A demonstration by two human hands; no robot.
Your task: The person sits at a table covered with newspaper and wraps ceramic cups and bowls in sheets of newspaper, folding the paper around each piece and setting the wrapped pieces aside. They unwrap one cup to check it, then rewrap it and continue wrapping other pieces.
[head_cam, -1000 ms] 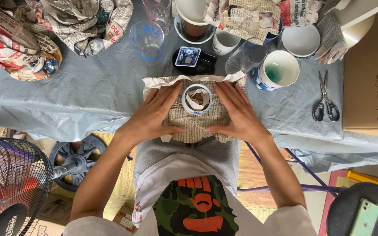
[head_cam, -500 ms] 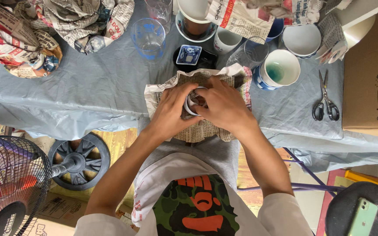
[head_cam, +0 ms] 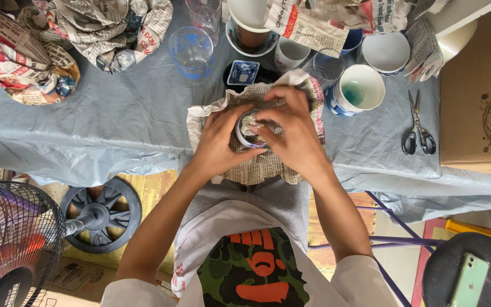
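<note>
A small white cup (head_cam: 246, 132) with a blue rim stands on a crumpled sheet of newspaper (head_cam: 268, 166) at the near edge of the table. My left hand (head_cam: 218, 142) grips the cup's left side together with the paper. My right hand (head_cam: 292, 132) presses folded paper over and into the cup's mouth from the right. Most of the cup is hidden by my fingers and the paper.
The grey cloth-covered table (head_cam: 115, 125) carries a clear glass (head_cam: 191, 52), a small blue square dish (head_cam: 242, 73), a teal-lined mug (head_cam: 359, 92), white bowls (head_cam: 386, 52), scissors (head_cam: 419, 135) and crumpled newspaper piles (head_cam: 58, 40). A cardboard box (head_cam: 481, 102) stands right; a fan (head_cam: 12, 239) stands lower left.
My hands moved from lying flat on either side of the cup to closing around it, and the newspaper has been folded up over the cup's sides and mouth.
</note>
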